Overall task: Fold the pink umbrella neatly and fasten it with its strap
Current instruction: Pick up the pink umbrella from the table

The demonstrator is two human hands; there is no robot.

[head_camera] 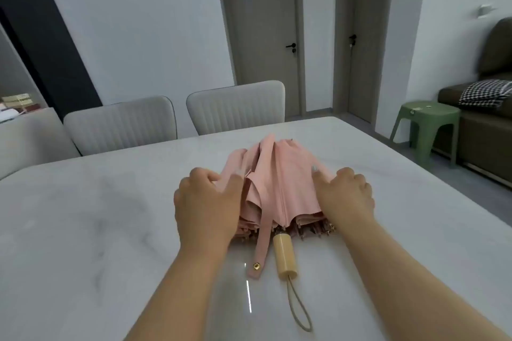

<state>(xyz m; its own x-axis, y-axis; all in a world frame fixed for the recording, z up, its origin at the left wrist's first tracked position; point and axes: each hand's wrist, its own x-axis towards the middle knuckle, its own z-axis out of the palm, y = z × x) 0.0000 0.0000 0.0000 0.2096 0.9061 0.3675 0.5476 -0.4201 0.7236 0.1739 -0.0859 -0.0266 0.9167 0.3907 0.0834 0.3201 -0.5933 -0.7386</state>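
Observation:
The pink umbrella lies collapsed but loose on the white marble table, tip pointing away, its canopy spread in slack folds. Its cream handle points toward me, with a beige wrist loop trailing nearer. The pink strap with a gold snap lies unfastened beside the handle. My left hand rests on the canopy's left side, fingers pinching the fabric folds. My right hand presses on the canopy's right side, fingers curled on the cloth.
Two grey upholstered chairs stand at the table's far edge, with part of a third at the left. A green stool and a dark sofa with a checked cloth are off to the right. Doors stand behind.

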